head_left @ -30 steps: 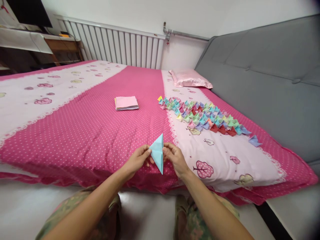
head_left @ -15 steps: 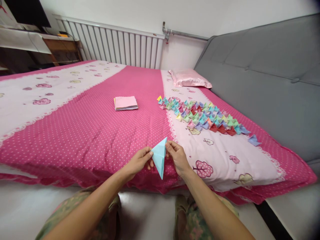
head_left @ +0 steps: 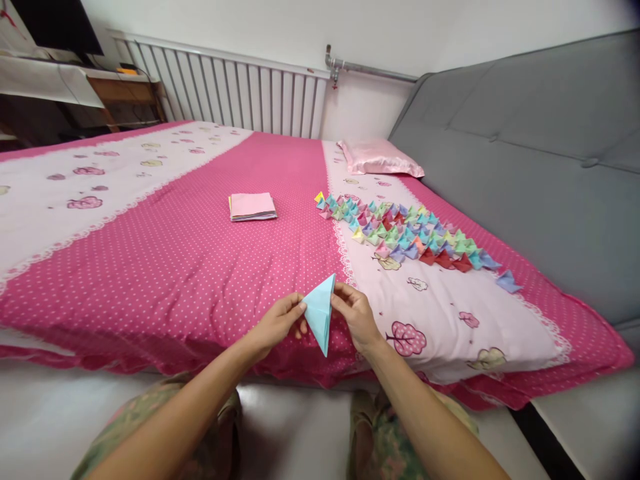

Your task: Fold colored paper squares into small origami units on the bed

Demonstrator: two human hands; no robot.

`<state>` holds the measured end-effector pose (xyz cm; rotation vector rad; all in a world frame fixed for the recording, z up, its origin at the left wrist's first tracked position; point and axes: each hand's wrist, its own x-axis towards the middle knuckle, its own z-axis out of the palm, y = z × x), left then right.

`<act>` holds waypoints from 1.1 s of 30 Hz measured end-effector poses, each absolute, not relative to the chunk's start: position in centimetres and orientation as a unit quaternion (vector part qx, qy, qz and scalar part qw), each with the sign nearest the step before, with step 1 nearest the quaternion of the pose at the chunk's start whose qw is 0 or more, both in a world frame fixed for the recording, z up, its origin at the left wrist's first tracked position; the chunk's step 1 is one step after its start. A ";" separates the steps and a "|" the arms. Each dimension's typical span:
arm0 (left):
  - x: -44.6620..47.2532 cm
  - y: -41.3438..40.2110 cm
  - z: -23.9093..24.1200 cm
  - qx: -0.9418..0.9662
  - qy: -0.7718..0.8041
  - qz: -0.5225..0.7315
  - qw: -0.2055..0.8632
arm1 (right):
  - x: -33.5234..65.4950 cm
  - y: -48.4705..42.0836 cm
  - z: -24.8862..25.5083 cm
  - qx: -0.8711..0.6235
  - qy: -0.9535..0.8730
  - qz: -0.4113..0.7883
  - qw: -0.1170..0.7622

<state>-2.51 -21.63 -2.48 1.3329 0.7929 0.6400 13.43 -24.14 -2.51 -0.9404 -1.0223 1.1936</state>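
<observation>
A light blue sheet of origami paper (head_left: 319, 312), folded into a layered triangle, is held up just above the near edge of the bed. My left hand (head_left: 283, 323) pinches its left corner between thumb and fingers. On the opposite side, my right hand (head_left: 354, 316) grips the long right edge, thumb in front and fingers partly hidden behind the paper. Farther back lies a stack of square paper (head_left: 253, 206) with a pink sheet on top. To the right, rows of small folded paper boats (head_left: 400, 230) in many colours rest on the bedspread.
The bed (head_left: 190, 267) has a pink dotted and white cover. A pink pillow (head_left: 380, 157) lies near the grey padded headboard (head_left: 530, 147). Behind the bed are a white radiator (head_left: 235, 87) and a pipe. A desk with a monitor (head_left: 57, 27) stands at the far left.
The folded blue paper has tilted very slightly, its lower tip shifting a little up and right. My right fingers have shifted slightly along its edge. My left hand keeps its pinch.
</observation>
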 end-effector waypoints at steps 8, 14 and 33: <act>-2.4 -21.8 -2.2 0.581 0.346 0.298 0.674 | 13.1 -24.2 -3.3 -0.411 -0.507 0.516 0.555; -2.1 -21.8 -2.0 0.574 0.322 0.307 0.688 | 12.8 -24.5 -3.1 -0.408 -0.518 0.546 0.516; -0.2 -23.9 -2.1 0.559 0.260 0.339 0.711 | 12.1 -24.5 -3.9 -0.571 -0.503 0.279 0.586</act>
